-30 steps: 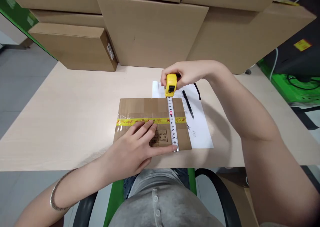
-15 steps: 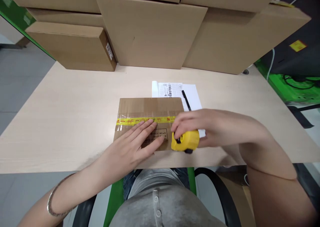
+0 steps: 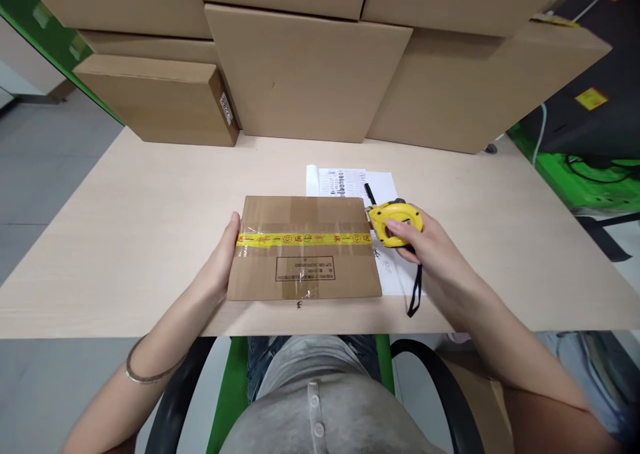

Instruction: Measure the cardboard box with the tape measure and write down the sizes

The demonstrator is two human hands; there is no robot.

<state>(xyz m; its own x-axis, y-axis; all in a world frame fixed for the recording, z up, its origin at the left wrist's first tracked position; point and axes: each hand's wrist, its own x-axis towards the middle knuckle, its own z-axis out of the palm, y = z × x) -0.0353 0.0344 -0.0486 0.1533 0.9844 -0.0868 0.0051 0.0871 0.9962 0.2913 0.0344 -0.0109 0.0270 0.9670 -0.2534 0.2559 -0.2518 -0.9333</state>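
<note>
one flat cardboard parcel point(image 3: 305, 249) lies on the counter point(image 3: 150, 241), near the front edge, centred before the person. one band of yellow printed tape point(image 3: 305, 239) crosses its top from left to right; one printed rectangular mark sits below the band. the left hand point(image 3: 223, 257) rests against the parcel's left edge, thumb on the top face at the tape's end, fingers curled at the side but not closed around anything. the right hand point(image 3: 425, 244) lies just beside the parcel's right edge, its fingers closed on one yellow tape measure point(image 3: 395, 222), blade fully retracted. one black wrist strap point(image 3: 416, 294) hangs from beneath the hand onto the counter. one white sheet of paper point(image 3: 360, 184) lies under the tape measure and right hand, partly tucked behind the parcel's far right corner. one black pen point(image 3: 369, 193) lies on the sheet, mostly hidden by the tape measure. large cardboard boxes point(image 3: 305, 74) are stacked along the counter's far edge; at least six are visible. one bracelet point(image 3: 150, 371) circles the left wrist.
</note>
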